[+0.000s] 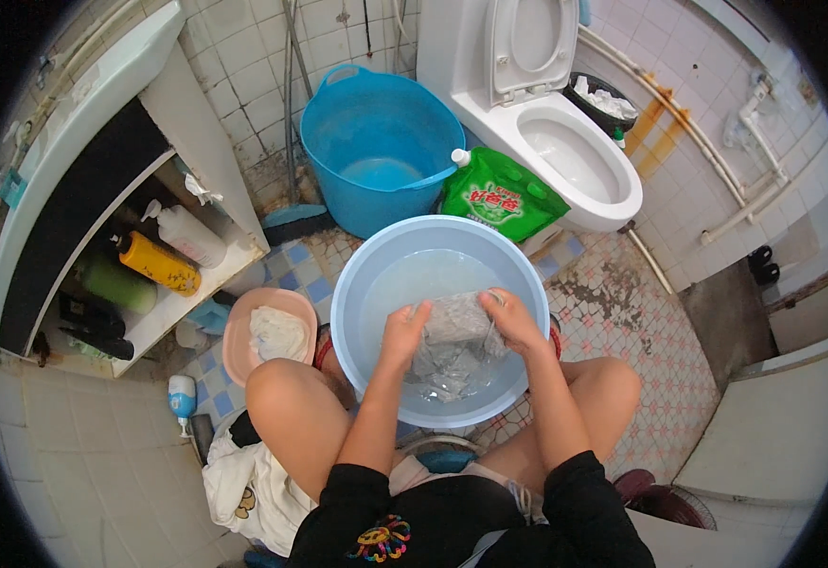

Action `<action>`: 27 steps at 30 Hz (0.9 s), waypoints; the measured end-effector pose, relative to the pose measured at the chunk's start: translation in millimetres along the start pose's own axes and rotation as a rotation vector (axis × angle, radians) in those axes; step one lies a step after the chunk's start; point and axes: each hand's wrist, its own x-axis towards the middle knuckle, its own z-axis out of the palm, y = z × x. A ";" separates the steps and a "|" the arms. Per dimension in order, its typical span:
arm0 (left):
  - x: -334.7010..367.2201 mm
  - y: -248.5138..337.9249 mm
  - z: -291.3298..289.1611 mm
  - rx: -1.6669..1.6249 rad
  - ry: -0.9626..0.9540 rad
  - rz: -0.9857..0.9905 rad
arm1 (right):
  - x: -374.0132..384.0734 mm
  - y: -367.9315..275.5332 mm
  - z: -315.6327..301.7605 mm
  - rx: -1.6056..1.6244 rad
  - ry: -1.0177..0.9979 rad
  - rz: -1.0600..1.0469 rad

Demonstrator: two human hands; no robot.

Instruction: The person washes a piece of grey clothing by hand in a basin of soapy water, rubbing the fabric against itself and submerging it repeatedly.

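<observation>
A wet grey cloth (458, 327) is stretched between my two hands over a light blue basin (357, 256) of cloudy water. My left hand (404, 331) grips the cloth's left edge, thumb on top. On the opposite edge my right hand (513, 322) holds it the same way. The cloth's lower part hangs down into the water in crumpled folds; what my fingers do underneath is hidden. Just beyond the basin's far rim lies a green detergent pouch (501, 197) with a white cap.
A tall blue tub (376, 142) stands beyond the basin, beside a white toilet (575, 156). At left, a pink basin (234, 346) holds white cloth, near a shelf cabinet (215, 260) with bottles. White clothing (253, 492) lies by my left leg.
</observation>
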 end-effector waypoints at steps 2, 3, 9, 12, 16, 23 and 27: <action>-2.5 10.1 1.0 -0.146 -0.041 -0.059 | -3.8 -5.7 -3.2 -0.097 -0.101 0.002; -2.2 9.0 3.4 -0.146 -0.046 -0.060 | -3.2 -5.4 -5.7 -0.121 -0.110 0.040; 12.9 -41.3 12.7 -0.132 0.099 0.065 | -6.5 35.0 40.5 -0.403 -0.021 -0.227; 3.7 -46.6 37.3 -0.626 0.060 -0.037 | -10.9 53.7 59.2 -0.375 -0.081 -0.374; -21.9 -47.6 53.8 -0.444 0.059 -0.275 | 3.9 53.1 36.3 -0.419 0.068 -0.212; 0.9 -24.3 31.6 -0.544 0.135 -0.275 | -26.6 54.8 78.5 -0.265 -0.145 -0.293; -24.6 -55.6 54.6 -0.381 0.046 -0.135 | -4.7 61.1 48.2 -0.292 0.053 -0.174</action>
